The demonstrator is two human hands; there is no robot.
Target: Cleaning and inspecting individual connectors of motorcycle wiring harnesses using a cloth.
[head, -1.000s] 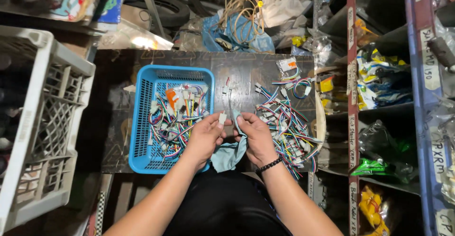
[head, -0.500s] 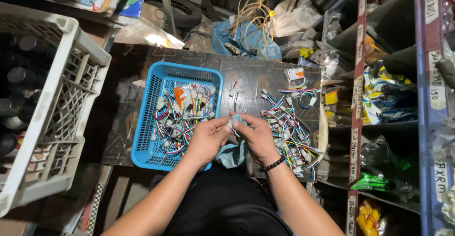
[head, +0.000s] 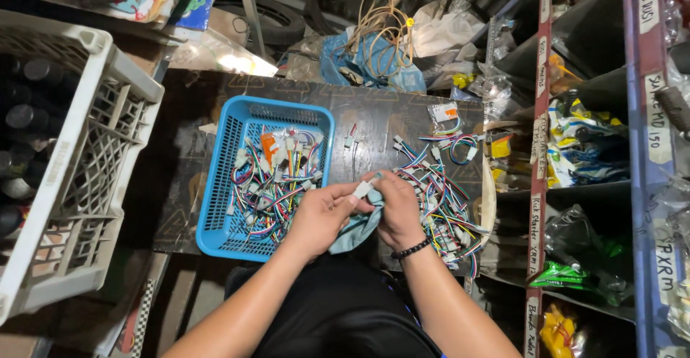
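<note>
The right hand (head: 397, 214) covers most of the light-blue cloth (head: 356, 230) and part of the white connector (head: 361, 189). The grey crate (head: 72, 164) is cut off at the left edge. Individual wires in the blue basket (head: 215, 200) are too small to distinguish.

Left hand (head: 320, 218) and right hand (head: 397, 213) pinch a white connector (head: 361, 189) over a blue cloth (head: 357, 230). Blue basket (head: 215, 185) of wires sits left, loose wire pile (head: 440, 193) right, on dark surface (head: 374, 124). White crate (head: 79, 157) far left.

Dark worktable (head: 402, 124), cluttered metal shelving (head: 640, 185), white plastic crate (head: 86, 149)
</note>
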